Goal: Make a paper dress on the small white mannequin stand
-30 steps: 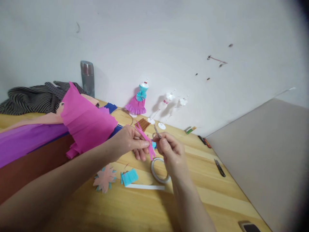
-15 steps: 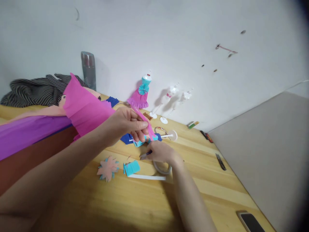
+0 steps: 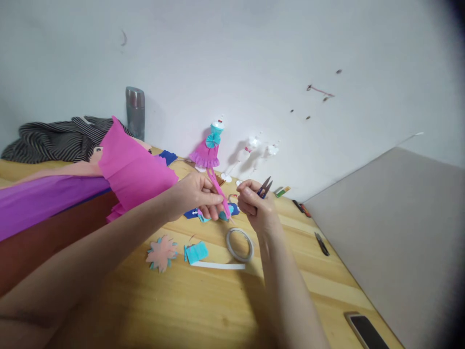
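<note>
Your left hand (image 3: 201, 196), at the centre of the frame, pinches a pink paper strip (image 3: 221, 194) between thumb and fingers. The strip is narrow, bright pink and matt; it slants from upper left to lower right. Its upper part looks split into thin, side-by-side lengths (exact count unclear at this size), and it protrudes on both sides of your thumb. The lower end hangs above turquoise and dark blue pieces (image 3: 234, 209).

Your right hand (image 3: 256, 202), just right of centre and apart from the strip, is curled around scissors (image 3: 262, 191) with dark blue handles. Blades point to the upper right, tips slightly parted. Thumb and index finger are bent toward the strip; cannot tell whether they pinch anything small.

Below your hands: a tape roll (image 3: 242, 259) lying flat, a white strip (image 3: 218, 265) and a turquoise paper piece (image 3: 197, 252) touching it. Farther left, a flower-shaped cutout (image 3: 162, 253), peach over turquoise. Left of your left hand, a large pink sheet (image 3: 134, 169); upper centre, a figure in a pink skirt (image 3: 207, 152).
</note>
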The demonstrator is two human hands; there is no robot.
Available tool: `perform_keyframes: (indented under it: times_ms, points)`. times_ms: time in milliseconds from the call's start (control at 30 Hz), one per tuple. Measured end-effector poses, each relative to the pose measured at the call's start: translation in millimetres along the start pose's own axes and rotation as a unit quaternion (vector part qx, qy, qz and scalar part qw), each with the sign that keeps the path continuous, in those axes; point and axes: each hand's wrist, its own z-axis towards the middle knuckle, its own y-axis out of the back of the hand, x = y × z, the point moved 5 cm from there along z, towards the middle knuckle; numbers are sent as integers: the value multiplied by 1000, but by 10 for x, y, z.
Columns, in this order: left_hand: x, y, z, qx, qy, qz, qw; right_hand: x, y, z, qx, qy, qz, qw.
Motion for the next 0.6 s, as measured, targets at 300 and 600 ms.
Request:
perform_keyframes:
  times_ms: [300,600]
  points:
    - [366,-260,53,165,55,76,982,58,-297,-231,11,-87,116,989]
    - [419,-230,80,151,72,90,982,-57,-297,-340,59,-96,188,976]
